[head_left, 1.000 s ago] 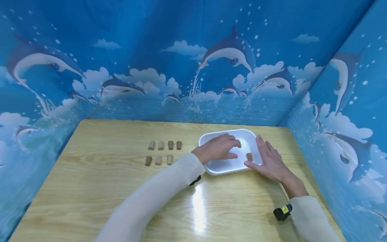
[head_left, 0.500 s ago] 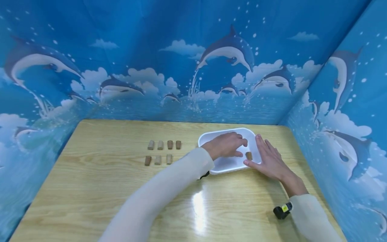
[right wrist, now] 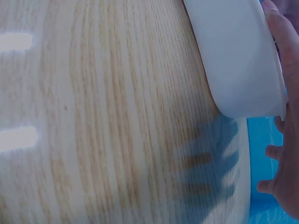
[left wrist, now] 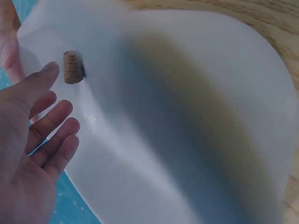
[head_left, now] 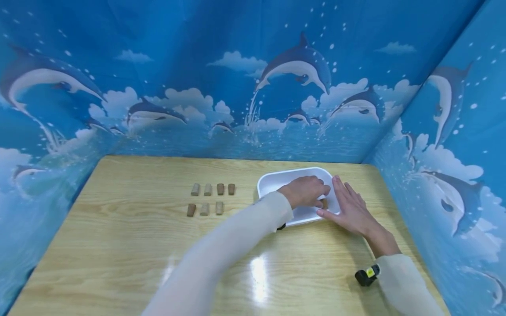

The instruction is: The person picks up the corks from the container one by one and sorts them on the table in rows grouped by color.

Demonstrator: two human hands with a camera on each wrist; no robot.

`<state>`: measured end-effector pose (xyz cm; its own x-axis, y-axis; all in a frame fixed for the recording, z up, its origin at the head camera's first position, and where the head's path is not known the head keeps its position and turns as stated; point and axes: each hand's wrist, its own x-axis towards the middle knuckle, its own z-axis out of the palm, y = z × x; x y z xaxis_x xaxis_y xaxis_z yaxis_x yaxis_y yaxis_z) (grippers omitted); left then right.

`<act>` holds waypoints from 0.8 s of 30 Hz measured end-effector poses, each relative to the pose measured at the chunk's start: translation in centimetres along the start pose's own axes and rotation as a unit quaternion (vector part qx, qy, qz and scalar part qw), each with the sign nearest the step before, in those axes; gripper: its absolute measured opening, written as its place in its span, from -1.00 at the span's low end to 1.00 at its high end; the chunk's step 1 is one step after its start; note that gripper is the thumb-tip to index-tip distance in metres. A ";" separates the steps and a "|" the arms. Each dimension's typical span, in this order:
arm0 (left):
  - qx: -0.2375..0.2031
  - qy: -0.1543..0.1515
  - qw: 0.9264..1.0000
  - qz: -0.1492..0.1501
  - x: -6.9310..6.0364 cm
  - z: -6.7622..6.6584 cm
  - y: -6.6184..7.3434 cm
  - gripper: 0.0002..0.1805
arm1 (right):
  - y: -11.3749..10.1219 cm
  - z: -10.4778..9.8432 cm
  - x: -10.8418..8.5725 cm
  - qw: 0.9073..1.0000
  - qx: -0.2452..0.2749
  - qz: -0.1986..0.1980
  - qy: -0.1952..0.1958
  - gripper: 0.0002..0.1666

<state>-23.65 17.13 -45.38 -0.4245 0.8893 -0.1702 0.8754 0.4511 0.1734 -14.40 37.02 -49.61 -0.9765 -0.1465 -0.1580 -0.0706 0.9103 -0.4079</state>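
Note:
A tapered cork stopper lies inside a white plastic tray, near its right end. Over the tray reaches my left hand, thumb and fingers apart and loosely bent. In the left wrist view the thumb is close beside the cork, and nothing shows between thumb and fingers. My right hand rests against the tray's right end, its fingers fairly straight along the rim and its thumb at the near corner. The right wrist view shows the tray's outer wall beside that hand.
Left of the tray, several corks stand or lie in two rows on the wooden table, among them a brown cork and a pale cork. A blue dolphin-print curtain hangs behind and beside the table.
My left hand has moved right across the tray to the cork, now partly covering it in the head view. My right hand stays at the tray's end.

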 end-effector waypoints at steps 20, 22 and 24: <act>0.022 -0.034 0.999 0.030 1.0 1.3 0.5 -0.67 | -0.1 -0.1 0.0 1.000 0.000 0.004 0.000 0.45; 0.030 -0.035 0.998 0.036 1.0 1.5 0.6 -0.69 | 0.0 0.0 0.0 1.000 0.001 0.006 -0.001 0.46; 0.028 -0.031 0.998 0.037 0.9 1.6 0.6 -0.70 | 0.0 0.0 -0.1 1.000 0.002 0.007 -0.002 0.46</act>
<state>-23.18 18.08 -46.99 -0.3439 0.9133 -0.2183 0.9165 0.3770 0.1337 -14.34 37.00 -49.61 -0.9764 -0.1347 -0.1686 -0.0552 0.9111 -0.4086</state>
